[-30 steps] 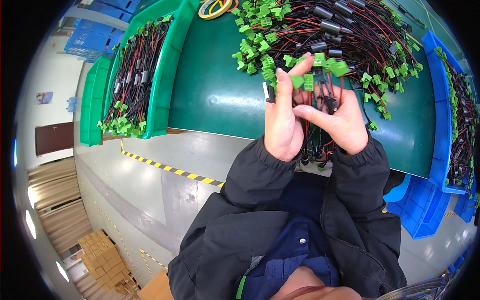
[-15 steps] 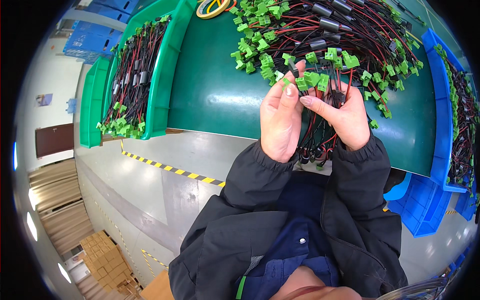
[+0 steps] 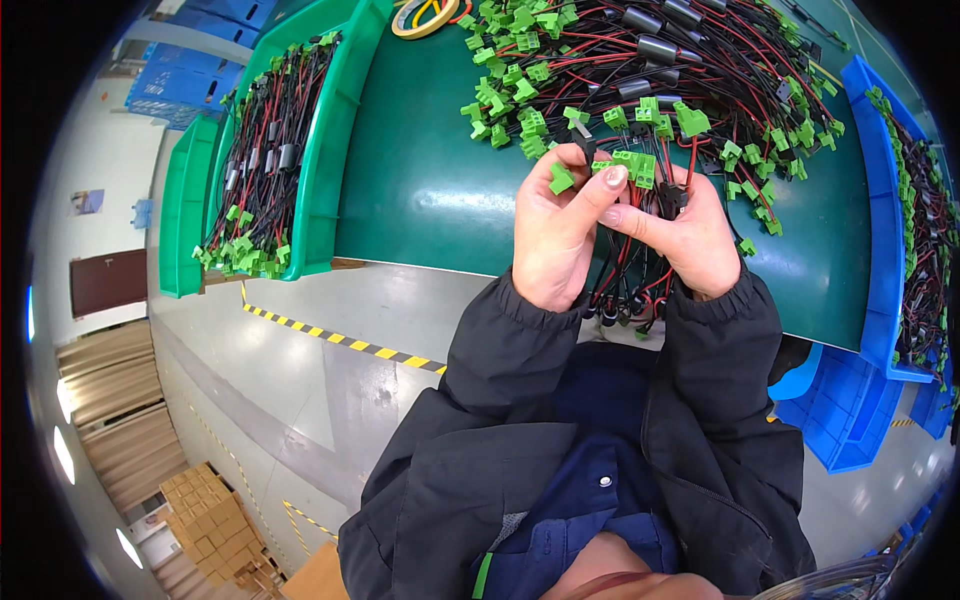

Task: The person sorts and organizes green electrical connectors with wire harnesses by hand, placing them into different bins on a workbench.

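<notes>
Both my hands meet over the near edge of a green-topped table (image 3: 430, 200). My right hand (image 3: 692, 235) is closed round a bunch of red and black wire harnesses (image 3: 628, 275), whose ends dangle below the fingers. Green terminal connectors (image 3: 634, 168) from the bunch stick up between my hands. With thumb and fingers curled in, my left hand (image 3: 562, 225) pinches at these connectors; one green connector (image 3: 561, 179) pokes out by its index finger. A small black part (image 3: 584, 142) shows above the left fingertips. Just beyond lies a large pile of similar harnesses (image 3: 640, 60) with grey cylinders.
A green bin (image 3: 318, 215) of harnesses stands at the left, a blue bin (image 3: 880, 300) of them at the right. Rolls of tape (image 3: 425, 18) lie at the far edge. Another blue bin (image 3: 845, 425) sits lower right. Yellow-black tape (image 3: 340, 338) marks the floor.
My left hand has shifted slightly left and down, its thumb moving onto the green connectors. The connectors have turned and dropped a little; my right hand stays nearly in place.
</notes>
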Motion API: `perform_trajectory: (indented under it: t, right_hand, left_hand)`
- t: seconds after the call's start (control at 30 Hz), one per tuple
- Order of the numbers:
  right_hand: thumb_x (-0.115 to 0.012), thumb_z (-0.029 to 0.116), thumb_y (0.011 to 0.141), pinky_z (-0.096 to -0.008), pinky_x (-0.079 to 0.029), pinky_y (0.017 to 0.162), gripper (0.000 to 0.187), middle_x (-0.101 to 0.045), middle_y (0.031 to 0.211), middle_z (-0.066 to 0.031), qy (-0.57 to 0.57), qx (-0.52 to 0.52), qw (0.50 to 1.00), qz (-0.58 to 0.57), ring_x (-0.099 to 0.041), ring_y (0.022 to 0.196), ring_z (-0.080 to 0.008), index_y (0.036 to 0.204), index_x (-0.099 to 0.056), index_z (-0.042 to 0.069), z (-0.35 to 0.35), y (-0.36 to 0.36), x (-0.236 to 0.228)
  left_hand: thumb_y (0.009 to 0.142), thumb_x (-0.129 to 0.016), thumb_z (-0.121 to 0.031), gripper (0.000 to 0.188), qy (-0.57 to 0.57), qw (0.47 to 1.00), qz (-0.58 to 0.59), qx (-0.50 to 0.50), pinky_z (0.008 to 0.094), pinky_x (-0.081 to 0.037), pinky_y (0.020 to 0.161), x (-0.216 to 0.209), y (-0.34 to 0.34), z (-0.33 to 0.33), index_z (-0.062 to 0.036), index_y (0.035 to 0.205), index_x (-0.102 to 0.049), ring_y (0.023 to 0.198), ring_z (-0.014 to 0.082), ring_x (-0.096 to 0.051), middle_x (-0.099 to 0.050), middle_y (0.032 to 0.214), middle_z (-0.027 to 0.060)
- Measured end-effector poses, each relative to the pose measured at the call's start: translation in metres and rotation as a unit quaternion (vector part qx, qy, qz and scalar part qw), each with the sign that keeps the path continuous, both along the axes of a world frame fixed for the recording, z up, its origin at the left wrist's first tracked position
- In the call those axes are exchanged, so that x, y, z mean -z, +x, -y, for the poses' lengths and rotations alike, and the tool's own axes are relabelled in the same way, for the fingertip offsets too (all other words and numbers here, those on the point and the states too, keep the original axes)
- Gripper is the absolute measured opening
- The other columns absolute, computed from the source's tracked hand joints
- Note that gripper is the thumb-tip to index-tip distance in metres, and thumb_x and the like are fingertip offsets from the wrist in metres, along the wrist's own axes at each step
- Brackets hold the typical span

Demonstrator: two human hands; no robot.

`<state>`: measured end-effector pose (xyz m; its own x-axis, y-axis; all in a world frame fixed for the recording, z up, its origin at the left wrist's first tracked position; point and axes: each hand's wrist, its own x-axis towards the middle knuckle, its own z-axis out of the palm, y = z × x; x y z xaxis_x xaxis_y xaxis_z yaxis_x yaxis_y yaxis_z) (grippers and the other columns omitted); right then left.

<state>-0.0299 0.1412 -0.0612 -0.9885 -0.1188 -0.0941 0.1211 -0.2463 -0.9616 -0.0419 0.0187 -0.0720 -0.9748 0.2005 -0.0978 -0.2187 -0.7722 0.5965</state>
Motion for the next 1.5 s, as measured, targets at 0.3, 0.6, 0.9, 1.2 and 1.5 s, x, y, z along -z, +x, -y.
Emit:
perform_trajectory:
  t: [0.3,0.6,0.9,1.2,1.5]
  right_hand:
    - [-0.068,0.009,0.070,-0.0222,-0.043,0.072,0.028,-0.061,0.085,-0.0047,-0.018,-0.032,0.998,0.057,-0.055,0.077,-0.0086,0.094,-0.058,-0.001,-0.004,-0.002,-0.010]
    - [-0.067,0.007,0.070,-0.0223,-0.043,0.071,0.025,-0.061,0.083,-0.0049,-0.036,-0.040,0.998,0.034,-0.055,0.075,-0.0086,0.091,-0.058,-0.002,-0.004,0.000,-0.007]
    - [-0.069,0.009,0.069,-0.0208,-0.042,0.065,0.027,-0.059,0.078,-0.0019,0.025,-0.010,0.999,0.022,-0.053,0.069,-0.0066,0.091,-0.057,-0.001,-0.007,0.004,-0.004]
    - [-0.067,0.009,0.071,-0.0206,-0.043,0.065,0.025,-0.060,0.080,-0.0024,0.052,0.039,0.998,-0.021,-0.054,0.070,-0.0066,0.092,-0.058,-0.001,-0.002,-0.001,0.003]
    - [-0.065,0.010,0.072,-0.0199,-0.043,0.065,0.020,-0.061,0.078,-0.0021,0.099,0.077,0.990,-0.071,-0.054,0.069,-0.0062,0.089,-0.060,-0.001,-0.003,-0.003,0.006]
  left_hand:
    - [0.084,-0.052,-0.017,0.024,-0.031,0.997,-0.036,0.069,0.0265,-0.043,0.073,0.004,-0.004,0.008,0.0014,0.100,-0.053,0.080,0.0138,-0.054,-0.058,0.089,0.0072]
    - [0.084,-0.051,-0.017,0.024,0.019,0.999,-0.014,0.046,0.0274,-0.044,0.071,0.004,-0.001,0.002,0.0023,0.099,-0.052,0.079,0.0145,-0.055,-0.058,0.088,0.0085]
    - [0.084,-0.052,-0.021,0.027,0.027,0.998,0.049,-0.019,0.0276,-0.043,0.070,-0.002,0.006,-0.010,0.0013,0.099,-0.052,0.080,0.0129,-0.052,-0.057,0.090,0.0074]
    - [0.089,-0.042,-0.025,0.034,0.056,0.998,0.022,0.027,0.0287,-0.038,0.084,-0.006,0.006,-0.018,-0.0005,0.112,-0.047,0.093,0.0130,-0.048,-0.052,0.106,0.0053]
    - [0.090,-0.025,-0.043,0.053,0.034,0.999,0.011,0.036,0.0294,-0.031,0.092,-0.014,0.005,-0.018,0.0007,0.116,-0.042,0.104,0.0159,-0.043,-0.048,0.111,0.0071]
